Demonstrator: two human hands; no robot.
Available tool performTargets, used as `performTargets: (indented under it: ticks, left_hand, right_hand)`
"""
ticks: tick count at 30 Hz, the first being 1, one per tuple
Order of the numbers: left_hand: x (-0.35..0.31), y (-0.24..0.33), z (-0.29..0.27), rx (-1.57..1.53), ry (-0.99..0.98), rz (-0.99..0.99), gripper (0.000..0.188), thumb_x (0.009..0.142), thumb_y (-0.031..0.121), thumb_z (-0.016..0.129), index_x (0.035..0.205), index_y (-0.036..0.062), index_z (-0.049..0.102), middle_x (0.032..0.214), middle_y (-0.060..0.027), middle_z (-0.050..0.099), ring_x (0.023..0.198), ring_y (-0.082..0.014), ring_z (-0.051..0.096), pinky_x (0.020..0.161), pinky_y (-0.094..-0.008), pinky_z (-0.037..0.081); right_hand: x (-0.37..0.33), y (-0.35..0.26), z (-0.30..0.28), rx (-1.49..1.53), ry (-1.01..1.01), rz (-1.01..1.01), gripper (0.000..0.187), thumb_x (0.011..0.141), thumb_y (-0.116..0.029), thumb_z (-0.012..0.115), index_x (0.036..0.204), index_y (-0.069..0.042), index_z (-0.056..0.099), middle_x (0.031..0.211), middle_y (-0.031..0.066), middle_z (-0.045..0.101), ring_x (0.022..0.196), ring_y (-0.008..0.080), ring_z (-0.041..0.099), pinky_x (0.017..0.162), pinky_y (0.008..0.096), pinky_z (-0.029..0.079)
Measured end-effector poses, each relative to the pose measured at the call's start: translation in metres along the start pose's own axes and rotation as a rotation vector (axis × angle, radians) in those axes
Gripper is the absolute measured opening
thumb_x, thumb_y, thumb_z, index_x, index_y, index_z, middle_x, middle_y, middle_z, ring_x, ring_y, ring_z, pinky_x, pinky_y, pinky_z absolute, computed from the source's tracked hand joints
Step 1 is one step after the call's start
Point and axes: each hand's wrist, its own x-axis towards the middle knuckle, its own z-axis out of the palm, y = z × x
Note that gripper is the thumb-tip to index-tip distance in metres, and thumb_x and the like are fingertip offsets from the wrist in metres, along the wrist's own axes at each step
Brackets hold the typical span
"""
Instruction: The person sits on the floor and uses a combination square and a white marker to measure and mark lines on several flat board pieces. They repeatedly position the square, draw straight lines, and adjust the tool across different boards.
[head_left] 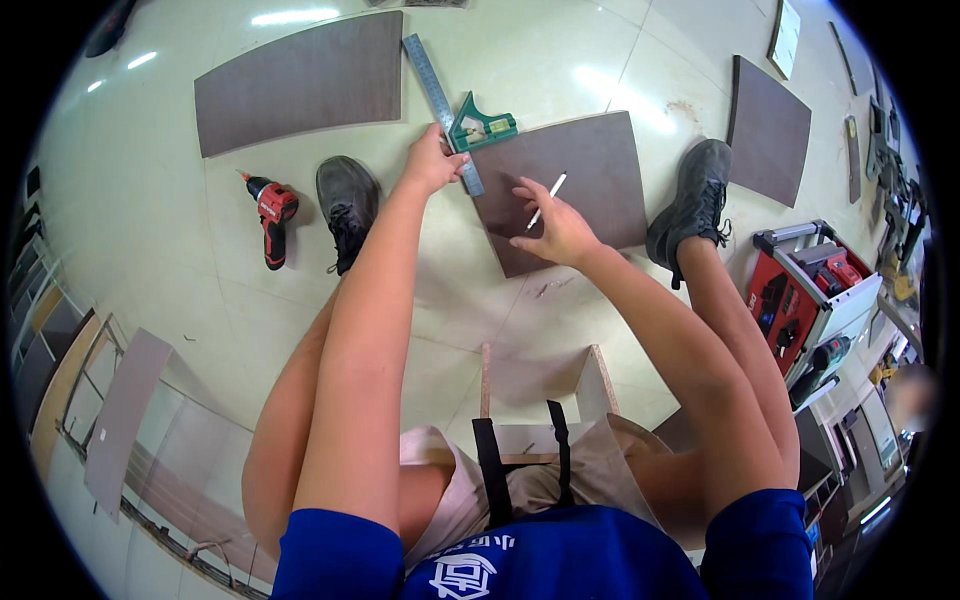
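My left hand (432,163) grips a combination square (485,130), a steel rule with a green head. The square sits at the upper left corner of a dark brown board (590,150) on the floor. Its rule runs past the board's left edge. Over the board, my right hand (565,232) has its thumb and fingers spread, with a white pen (558,184) held across them. Whether the pen's tip touches the board I cannot tell.
A red and black cordless drill (272,215) lies left of my left shoe (347,205). Another brown board (300,85) lies at the far left, a third (770,130) at the far right. A red tool case (785,300) stands right of my right shoe (695,200). Chipboard panels (595,385) stand between my legs.
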Motion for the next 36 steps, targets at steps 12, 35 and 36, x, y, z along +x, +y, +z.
performTargets:
  ticks: [12,35,36]
  left_hand:
    - [-0.008,-0.01,0.004,0.084,0.079,-0.009,0.03,0.09,0.003,0.075,0.109,-0.0029,0.053,0.085,-0.0146,0.073,0.066,-0.0186,0.074,0.052,-0.0299,0.056]
    - [-0.014,-0.006,0.004,0.106,0.051,-0.01,0.029,0.093,0.008,0.073,0.114,-0.0013,0.055,0.091,-0.0147,0.076,0.073,-0.0186,0.076,0.057,-0.0276,0.058]
    - [-0.014,-0.006,0.004,0.104,0.05,-0.002,0.029,0.093,0.008,0.072,0.114,-0.0015,0.055,0.091,-0.0146,0.076,0.073,-0.0185,0.076,0.057,-0.0276,0.058]
  right_hand:
    - [0.02,0.03,0.036,-0.107,0.024,-0.038,0.025,0.097,-0.023,0.063,0.114,-0.004,0.064,0.105,0.0168,0.067,0.103,0.0331,0.062,0.093,0.0441,0.046]
    - [0.028,0.025,0.073,-0.059,0.429,-0.116,0.016,0.08,-0.017,0.074,0.095,-0.012,0.073,0.091,0.0029,0.069,0.096,0.0218,0.063,0.094,0.0405,0.04]
    - [0.028,0.024,0.074,-0.061,0.438,-0.103,0.015,0.079,-0.017,0.075,0.093,-0.013,0.072,0.09,0.0025,0.069,0.096,0.0214,0.063,0.095,0.0407,0.04]
